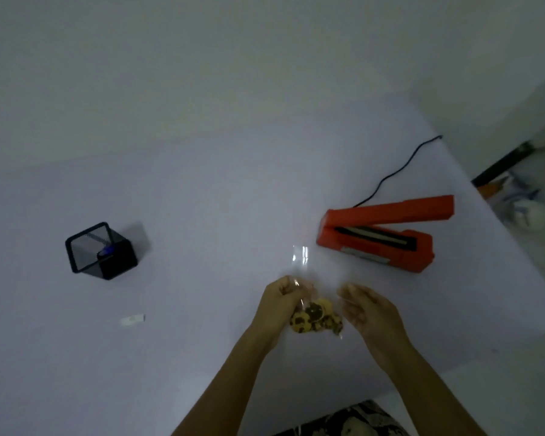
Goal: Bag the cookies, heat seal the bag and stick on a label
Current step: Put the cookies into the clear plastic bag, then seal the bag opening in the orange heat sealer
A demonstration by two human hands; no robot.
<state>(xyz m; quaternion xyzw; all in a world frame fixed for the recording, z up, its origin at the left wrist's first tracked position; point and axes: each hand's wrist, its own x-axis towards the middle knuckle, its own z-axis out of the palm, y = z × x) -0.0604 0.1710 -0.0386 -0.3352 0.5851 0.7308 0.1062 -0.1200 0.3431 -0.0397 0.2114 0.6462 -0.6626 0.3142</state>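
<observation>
A: Grip first: what are the hands doing?

B: Both are at the clear plastic bag (312, 297), near the front middle of the pale white surface (202, 199). The left hand (282, 298) has its fingers curled in, pinching the bag's left side. The right hand (367, 311) is held flat and loose at the bag's right side, fingers spread; whether it actually touches the plastic I cannot tell.

A: And the cookies?

B: The round yellow cookies with dark chips (317, 317) sit bunched in the lower part of the bag, between the two hands. The bag's upper part stands up above them, catching some glare.

A: The sealer?

B: The orange heat sealer (381, 234) lies to the right and farther back, apart from the hands, its arm raised so the dark sealing strip shows. Its black cord (397, 171) trails off toward the far edge.

A: The label?

B: A small white label strip (133, 319) lies flat well to the left of the hands. Farther back on that side stands a black mesh pen holder (103, 251) with something blue inside
</observation>
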